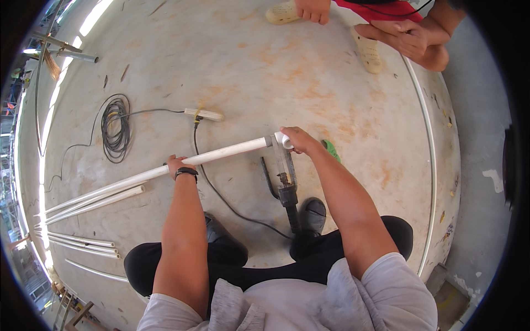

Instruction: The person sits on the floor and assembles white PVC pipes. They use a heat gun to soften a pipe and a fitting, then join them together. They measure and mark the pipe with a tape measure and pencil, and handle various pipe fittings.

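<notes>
My left hand (178,164) is wrapped round a long white plastic pipe (226,153) that slants up to the right. At the pipe's right end, my right hand (298,140) grips a white pipe fitting (279,137) with a round opening; whether it is an elbow or a tee is hard to tell. Between pipe and fitting sits a grey collar (269,141), at the top of a black-handled pipe welding tool (287,194). That tool stands between my feet on a dark U-shaped stand (267,175). Its plate is partly blurred.
Several white pipes (116,197) lie at the left. A coiled black cable (115,129) leads to a white power strip (207,115), whose other cord runs to the tool. Another person's hand (411,37) and sandals (367,52) are at the far right. A green scrap (331,149) lies beyond my right forearm.
</notes>
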A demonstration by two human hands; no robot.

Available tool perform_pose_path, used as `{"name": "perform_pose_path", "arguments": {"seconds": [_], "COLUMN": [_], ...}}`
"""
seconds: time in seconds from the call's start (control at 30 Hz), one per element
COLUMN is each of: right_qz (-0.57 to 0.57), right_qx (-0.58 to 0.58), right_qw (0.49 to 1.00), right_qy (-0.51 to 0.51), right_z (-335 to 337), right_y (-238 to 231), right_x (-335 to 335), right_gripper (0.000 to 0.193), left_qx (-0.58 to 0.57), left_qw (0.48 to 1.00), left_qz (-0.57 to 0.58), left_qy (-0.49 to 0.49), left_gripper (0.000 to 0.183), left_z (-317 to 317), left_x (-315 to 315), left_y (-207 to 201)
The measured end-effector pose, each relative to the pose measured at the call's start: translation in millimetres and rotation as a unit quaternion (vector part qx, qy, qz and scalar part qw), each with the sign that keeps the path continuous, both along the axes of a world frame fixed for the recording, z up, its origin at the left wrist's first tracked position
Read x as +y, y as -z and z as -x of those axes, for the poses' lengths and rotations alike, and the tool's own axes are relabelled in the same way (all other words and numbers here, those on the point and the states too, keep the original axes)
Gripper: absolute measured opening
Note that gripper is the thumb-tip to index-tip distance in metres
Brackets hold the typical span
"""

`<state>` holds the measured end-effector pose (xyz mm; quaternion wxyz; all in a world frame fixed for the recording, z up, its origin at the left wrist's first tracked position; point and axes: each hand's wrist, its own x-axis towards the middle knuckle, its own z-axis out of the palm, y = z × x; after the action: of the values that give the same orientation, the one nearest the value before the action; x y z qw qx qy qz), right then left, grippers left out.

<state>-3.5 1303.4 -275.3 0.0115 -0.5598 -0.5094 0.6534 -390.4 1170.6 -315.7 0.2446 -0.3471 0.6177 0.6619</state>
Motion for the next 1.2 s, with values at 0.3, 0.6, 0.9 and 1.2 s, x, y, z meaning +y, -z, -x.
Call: {"name": "perform_pose_path", "arguments": {"seconds": [0.3, 0.6, 0.9, 1.2], "right_qz": [0.018, 0.019, 0.031, 0.009], "right_qx": [-0.007, -0.008, -0.010, 0.001], "right_qw": [1.000, 1.000, 0.999, 0.999], "right_qy": [0.008, 0.005, 0.011, -0.040], "right_z": [0.6, 2.1, 3.9, -6.7], "right_y": [4.8, 4.5, 3.1, 30.6], "right_x": [2.2, 4.6, 6.3, 15.0], "right_gripper": [0.048, 0.050, 0.050, 0.053], "left_qx": [-0.005, 0.001, -0.005, 0.003], "left_qw": [1.000, 0.998, 0.999, 0.997], "left_qz": [0.001, -0.028, -0.015, -0.060], "left_qy": [-0.023, -0.055, -0.030, -0.046], "left_gripper": [0.026, 0.025, 0.024, 0.021], "left_z": [-8.5, -4.1, -5.9, 3.2], "left_x": [2.9, 5.0, 7.4, 4.9], "left_y": [-10.7, -2.4, -7.4, 15.0]}}
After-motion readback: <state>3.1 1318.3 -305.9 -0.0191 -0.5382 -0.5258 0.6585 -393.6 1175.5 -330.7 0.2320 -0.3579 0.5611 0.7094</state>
